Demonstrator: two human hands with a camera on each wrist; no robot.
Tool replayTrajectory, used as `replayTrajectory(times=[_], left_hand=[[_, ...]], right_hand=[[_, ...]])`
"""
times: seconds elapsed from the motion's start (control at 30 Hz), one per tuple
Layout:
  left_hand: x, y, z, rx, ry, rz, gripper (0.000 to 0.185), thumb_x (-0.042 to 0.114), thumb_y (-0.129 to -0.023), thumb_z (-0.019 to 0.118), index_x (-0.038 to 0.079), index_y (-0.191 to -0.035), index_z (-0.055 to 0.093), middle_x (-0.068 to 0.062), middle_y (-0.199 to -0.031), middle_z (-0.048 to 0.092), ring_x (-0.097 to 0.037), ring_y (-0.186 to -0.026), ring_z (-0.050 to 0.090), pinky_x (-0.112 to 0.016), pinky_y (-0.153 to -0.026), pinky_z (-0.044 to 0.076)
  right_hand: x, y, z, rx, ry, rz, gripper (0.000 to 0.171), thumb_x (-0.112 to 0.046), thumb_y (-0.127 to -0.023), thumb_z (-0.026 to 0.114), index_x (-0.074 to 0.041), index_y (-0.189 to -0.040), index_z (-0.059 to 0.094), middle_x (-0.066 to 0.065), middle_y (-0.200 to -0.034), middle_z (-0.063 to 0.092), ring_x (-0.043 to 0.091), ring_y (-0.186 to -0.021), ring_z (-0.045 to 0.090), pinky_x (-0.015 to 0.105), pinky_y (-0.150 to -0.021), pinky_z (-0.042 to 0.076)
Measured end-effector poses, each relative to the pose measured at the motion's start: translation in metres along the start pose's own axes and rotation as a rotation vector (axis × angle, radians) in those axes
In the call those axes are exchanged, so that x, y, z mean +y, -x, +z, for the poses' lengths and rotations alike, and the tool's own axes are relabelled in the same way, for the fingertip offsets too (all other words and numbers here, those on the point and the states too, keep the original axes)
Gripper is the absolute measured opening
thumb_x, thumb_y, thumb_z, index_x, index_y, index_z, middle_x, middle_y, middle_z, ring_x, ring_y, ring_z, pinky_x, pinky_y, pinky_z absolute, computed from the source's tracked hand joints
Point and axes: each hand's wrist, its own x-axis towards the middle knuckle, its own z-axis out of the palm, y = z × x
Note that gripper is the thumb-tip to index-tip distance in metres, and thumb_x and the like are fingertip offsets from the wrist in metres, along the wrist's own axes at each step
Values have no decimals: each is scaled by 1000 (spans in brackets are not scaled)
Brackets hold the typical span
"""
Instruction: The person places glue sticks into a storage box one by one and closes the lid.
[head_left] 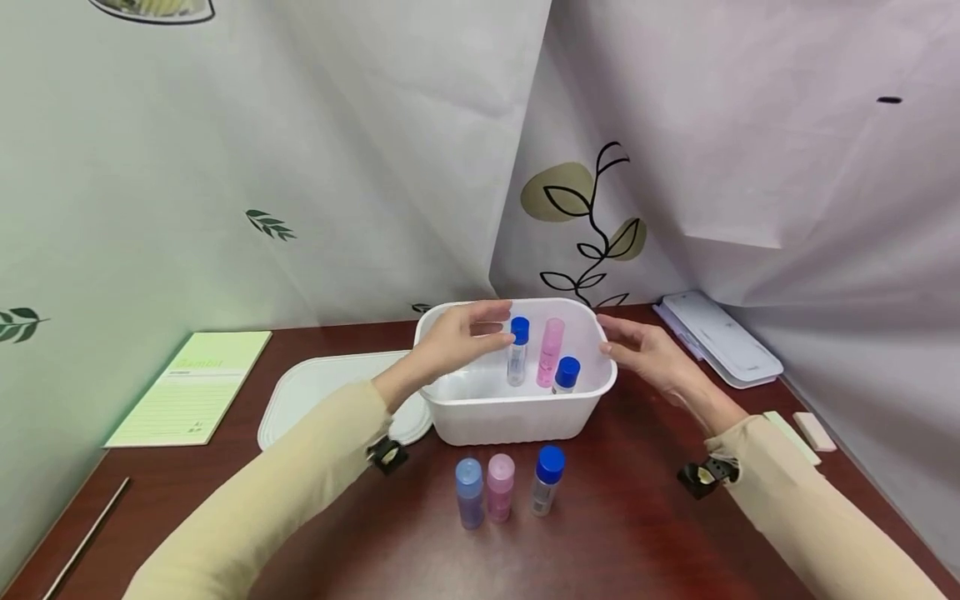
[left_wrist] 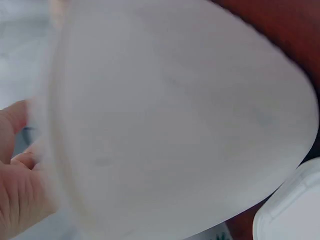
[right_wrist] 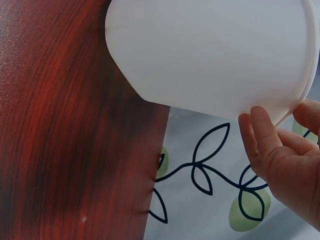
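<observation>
And it's the white bin's [head_left: 510, 422] outer wall filling the left wrist view, blurred, most of the left hand [head_left: 457, 335] lost behind it; from the head, that hand hangs over the bin, thumb and fingers apart! The right hand [head_left: 648, 354] has fingertips at the right end; whether they pinch, I cannot tell. Inside, a pink bottle [head_left: 551, 352] and two blue-capped bottles [head_left: 517, 358], one's base hidden by the front wall. The white lid [head_left: 315, 387] slips behind the left sleeve [head_left: 292, 483]. Glossy dark-red table [head_left: 622, 533], metal rod [head_left: 86, 537] cut off, leaf-patterned cloth [head_left: 375, 167] behind
</observation>
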Motion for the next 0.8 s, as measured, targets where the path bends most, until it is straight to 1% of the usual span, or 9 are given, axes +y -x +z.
replayTrajectory(times=[0.07, 0.13, 0.17, 0.27, 0.33, 0.4, 0.5, 0.6, 0.8], left_hand=[[5, 23, -5, 0, 69, 54, 43, 15, -87, 68, 2, -126, 56, -13, -125, 61, -25, -112, 59, -32, -92, 51], [7, 47, -8, -6, 125, 83, 36, 13, -85, 70, 2, -119, 61, -12, -116, 65, -24, -107, 61, -29, -88, 52], [7, 59, -9, -8, 145, 84, 34, 12, -84, 71, 3, -115, 62, -12, -112, 66, -24, -105, 62, -27, -85, 53], [0, 90, -6, -46, 220, 68, 33, 10, -81, 73, 2, -110, 62, -16, -109, 64, -27, -104, 61, -26, -83, 54], [-8, 104, 0, -82, 264, 58, 36, 9, -79, 75, 0, -110, 60, -19, -110, 62, -27, -102, 62, -26, -84, 53], [-17, 114, 7, -120, 306, 57, 40, 8, -78, 75, -2, -112, 57, -20, -111, 59, -24, -102, 62, -28, -88, 52], [-30, 122, 17, -148, 310, 70, 44, 8, -77, 77, -3, -113, 55, -17, -113, 58, -19, -102, 61, -29, -90, 51], [-38, 126, 24, -159, 319, 79, 46, 8, -75, 78, -1, -114, 54, -18, -112, 58, -18, -102, 61, -28, -90, 52], [-46, 128, 33, -172, 322, 93, 39, 6, -76, 77, -2, -108, 57, -16, -100, 61, -12, -93, 63, -27, -84, 54]], right_hand=[[0, 0, 0, 3, 17, 8, 53, -12, -94, 57, 6, -140, 37, 27, -137, 45, 14, -106, 59, 14, -82, 49], [0, 0, 0, 2, 27, 15, 53, -13, -94, 57, 5, -141, 37, 25, -139, 44, 21, -110, 57, 15, -82, 49], [0, 0, -1, -1, 30, 16, 54, -13, -94, 57, 4, -141, 37, 25, -139, 44, 22, -110, 57, 15, -82, 49], [0, 0, -1, -6, 16, 19, 53, -13, -94, 56, 5, -141, 36, 26, -139, 43, 18, -108, 58, 15, -82, 49], [0, 1, -2, -5, 9, 23, 53, -12, -95, 56, 5, -141, 36, 26, -139, 44, 13, -105, 59, 15, -82, 50], [0, 2, -2, -4, 14, 25, 53, -12, -95, 56, 5, -141, 36, 26, -139, 44, 12, -104, 59, 16, -82, 50], [0, 2, -2, -5, 35, 26, 54, -13, -94, 57, 5, -141, 36, 26, -138, 44, 19, -107, 58, 17, -83, 50], [0, 1, 0, -2, 45, 26, 54, -13, -94, 57, 5, -141, 37, 26, -138, 44, 23, -109, 57, 18, -83, 50], [0, 1, 0, 3, 41, 20, 53, -11, -94, 56, 6, -140, 37, 26, -138, 45, 26, -110, 56, 17, -82, 50]])
